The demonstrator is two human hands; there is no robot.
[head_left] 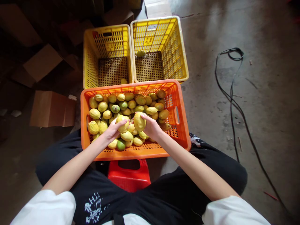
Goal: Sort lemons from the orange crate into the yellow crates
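My left hand (113, 130) is closed around a yellow lemon (122, 124), thumb across its top. My right hand (151, 125) grips another lemon (140, 122), held upright close beside the first. Both are just above an orange plastic crate (136, 153) filled with loose lemons (127, 136), mostly yellow, some greenish or brownish. A green one (121, 144) lies near the crate's front side. The fingers beneath the two held lemons are partly hidden.
Behind the orange crate stand two yellow crates: the left one (84, 59) has a lemon (123, 81) in it, the right one (184, 59) a greenish lemon (140, 53). A red stool (130, 179) is between my legs. Cardboard boxes (52, 107) lie left; a dark cable (231, 97) runs along the floor right.
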